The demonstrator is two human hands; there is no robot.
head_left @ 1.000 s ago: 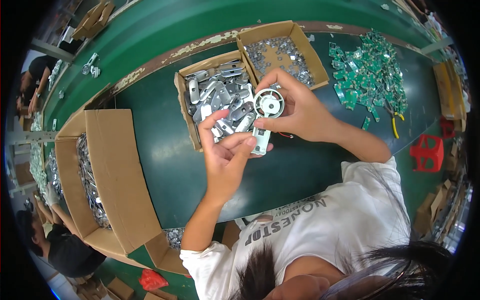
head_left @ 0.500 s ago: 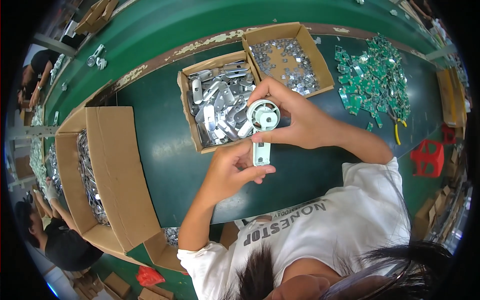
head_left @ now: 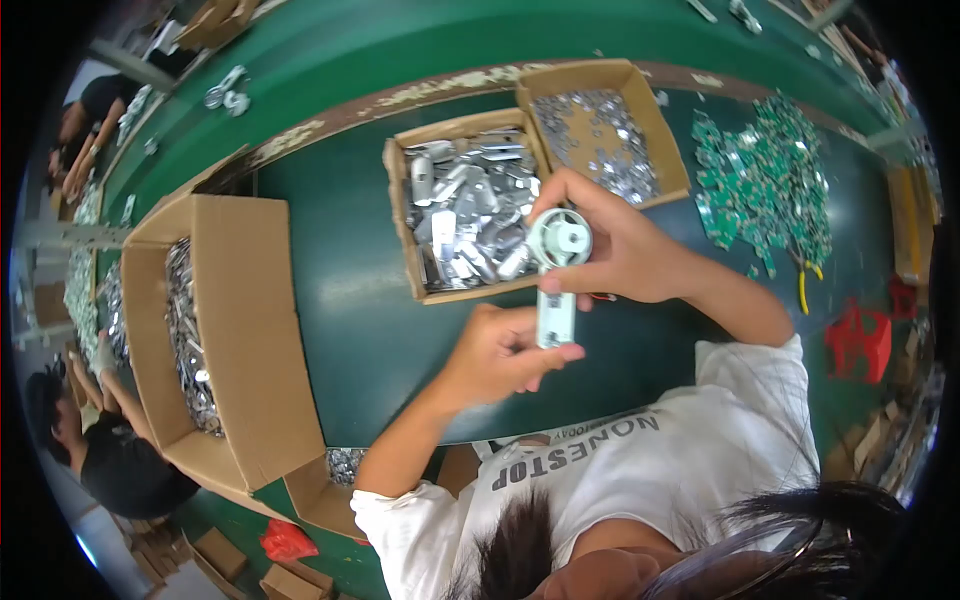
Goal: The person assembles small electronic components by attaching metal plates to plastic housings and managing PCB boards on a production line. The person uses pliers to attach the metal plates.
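Near the centre of the frame, the left hand (head_left: 505, 350) pinches the lower end of a pale casing (head_left: 556, 318); the right hand (head_left: 635, 258) grips its round top. A carton (head_left: 255, 340) stands at left. Farther off, at upper centre, a box (head_left: 478, 294) holds metal plates (head_left: 483, 200); at upper right lie pliers (head_left: 803, 288) and green boards (head_left: 765, 180).

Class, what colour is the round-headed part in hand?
Pale green; the round-headed part shows best in the head view.
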